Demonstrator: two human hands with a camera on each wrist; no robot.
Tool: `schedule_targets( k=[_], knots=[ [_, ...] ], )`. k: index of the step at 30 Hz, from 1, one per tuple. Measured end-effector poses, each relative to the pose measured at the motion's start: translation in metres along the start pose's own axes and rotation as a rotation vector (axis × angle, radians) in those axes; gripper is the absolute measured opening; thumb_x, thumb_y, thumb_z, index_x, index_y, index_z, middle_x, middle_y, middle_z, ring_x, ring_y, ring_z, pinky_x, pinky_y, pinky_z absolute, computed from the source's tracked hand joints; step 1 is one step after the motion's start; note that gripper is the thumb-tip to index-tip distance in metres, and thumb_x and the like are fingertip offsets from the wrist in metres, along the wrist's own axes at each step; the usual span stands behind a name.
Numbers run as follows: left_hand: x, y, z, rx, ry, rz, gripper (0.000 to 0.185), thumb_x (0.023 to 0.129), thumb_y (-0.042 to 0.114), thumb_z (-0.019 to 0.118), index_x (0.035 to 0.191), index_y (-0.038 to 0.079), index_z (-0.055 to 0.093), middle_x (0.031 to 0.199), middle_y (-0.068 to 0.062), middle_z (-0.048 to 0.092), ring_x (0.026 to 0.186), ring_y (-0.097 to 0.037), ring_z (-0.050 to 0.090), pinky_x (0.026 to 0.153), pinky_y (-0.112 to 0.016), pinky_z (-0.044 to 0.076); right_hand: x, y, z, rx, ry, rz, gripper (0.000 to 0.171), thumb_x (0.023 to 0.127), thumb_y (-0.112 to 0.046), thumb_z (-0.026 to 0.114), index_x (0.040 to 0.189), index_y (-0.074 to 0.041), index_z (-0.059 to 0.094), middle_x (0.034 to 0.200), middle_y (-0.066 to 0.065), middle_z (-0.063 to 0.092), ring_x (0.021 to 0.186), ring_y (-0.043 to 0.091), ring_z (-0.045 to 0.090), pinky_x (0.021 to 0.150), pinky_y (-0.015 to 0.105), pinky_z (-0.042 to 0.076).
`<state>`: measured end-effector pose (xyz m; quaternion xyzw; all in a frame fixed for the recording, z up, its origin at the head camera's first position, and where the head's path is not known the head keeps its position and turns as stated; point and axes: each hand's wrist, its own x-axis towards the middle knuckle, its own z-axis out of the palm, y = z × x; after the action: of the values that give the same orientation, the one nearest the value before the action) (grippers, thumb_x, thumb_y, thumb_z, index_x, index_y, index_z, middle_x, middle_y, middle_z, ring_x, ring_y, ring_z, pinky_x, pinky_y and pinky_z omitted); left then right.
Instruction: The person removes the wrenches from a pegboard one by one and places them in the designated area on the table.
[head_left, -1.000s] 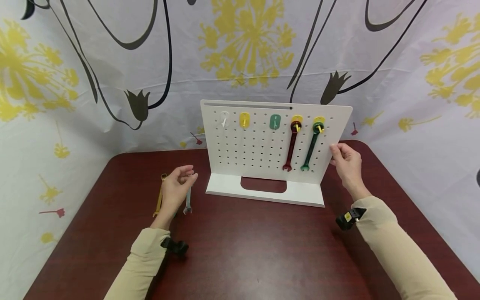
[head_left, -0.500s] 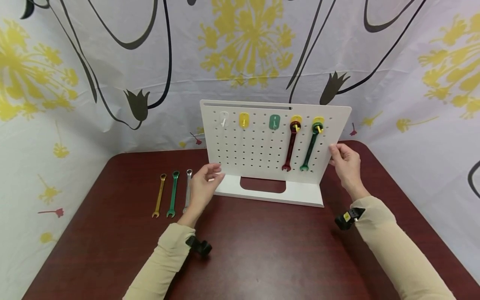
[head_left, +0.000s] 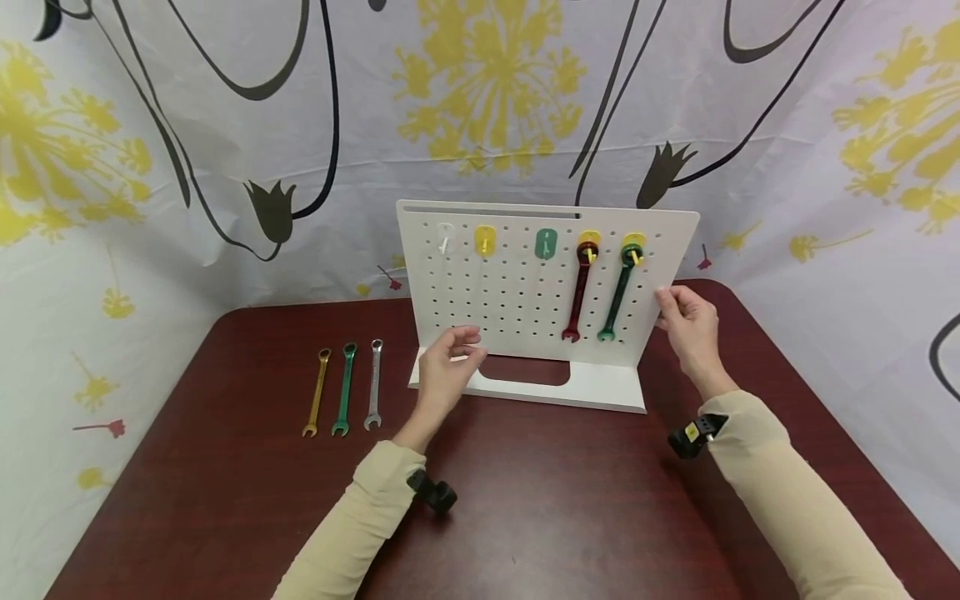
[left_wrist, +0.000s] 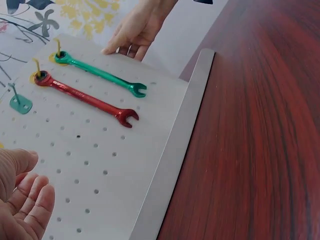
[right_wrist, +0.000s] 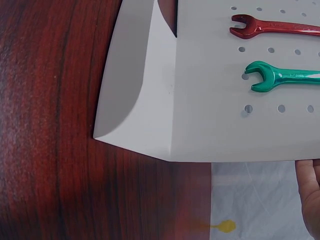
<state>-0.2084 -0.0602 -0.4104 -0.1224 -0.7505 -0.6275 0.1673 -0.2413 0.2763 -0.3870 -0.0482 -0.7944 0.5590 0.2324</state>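
A white pegboard (head_left: 510, 300) stands on its base, with a red wrench (head_left: 578, 292) and a green wrench (head_left: 619, 292) hanging from yellow hooks on its right half. My right hand (head_left: 691, 329) pinches the board's right edge, thumb in front and fingers behind. Loosely bent and holding nothing, my left hand (head_left: 447, 371) is in front of the board's lower left part. In the left wrist view, the left fingers (left_wrist: 37, 205) appear over the perforated panel. Left of the board, a gold wrench (head_left: 317, 392), a second green wrench (head_left: 345, 390) and a silver wrench (head_left: 374, 385) lie side by side.
Bare hooks are on the board: a white hook (head_left: 446, 240), a yellow hook (head_left: 485, 241) and a teal hook (head_left: 546, 243). The dark red table (head_left: 540, 508) has a patterned cloth (head_left: 360, 150) hanging behind it. The board's base (head_left: 607, 387) has a cutout.
My left hand has moved right, away from the loose wrenches, to the front of the board, uncovering those wrenches. My right hand stays at the board's edge.
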Motion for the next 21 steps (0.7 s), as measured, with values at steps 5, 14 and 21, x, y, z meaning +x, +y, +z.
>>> schedule_targets(
  k=[5, 14, 21],
  knots=[
    [-0.001, 0.002, 0.011, -0.03, -0.019, -0.004, 0.029, 0.08, 0.002, 0.071, 0.107, -0.004, 0.064, 0.101, -0.021, 0.068, 0.083, -0.028, 0.067, 0.073, -0.022, 0.056, 0.0, 0.0, 0.0, -0.01, -0.001, -0.006, 0.024, 0.094, -0.033, 0.054, 0.096, -0.012, 0.067, 0.095, -0.009, 0.066, 0.083, -0.004, 0.059, 0.072, 0.015, 0.054],
    [0.0, 0.006, 0.032, -0.05, -0.03, -0.003, 0.027, 0.08, 0.003, 0.071, 0.107, 0.0, 0.066, 0.1, -0.016, 0.069, 0.084, -0.026, 0.067, 0.074, -0.025, 0.057, 0.003, 0.004, 0.001, -0.003, -0.007, 0.015, 0.032, 0.095, -0.029, 0.053, 0.103, 0.001, 0.062, 0.091, -0.018, 0.062, 0.084, -0.005, 0.058, 0.07, 0.011, 0.052],
    [0.004, 0.009, 0.051, -0.081, -0.008, 0.006, 0.027, 0.081, 0.002, 0.071, 0.106, -0.002, 0.065, 0.101, -0.019, 0.069, 0.085, -0.028, 0.067, 0.074, -0.026, 0.057, 0.002, 0.002, 0.001, 0.004, 0.004, 0.007, 0.027, 0.095, -0.028, 0.054, 0.1, -0.003, 0.064, 0.092, -0.016, 0.063, 0.083, -0.005, 0.058, 0.067, 0.009, 0.051]
  ],
)
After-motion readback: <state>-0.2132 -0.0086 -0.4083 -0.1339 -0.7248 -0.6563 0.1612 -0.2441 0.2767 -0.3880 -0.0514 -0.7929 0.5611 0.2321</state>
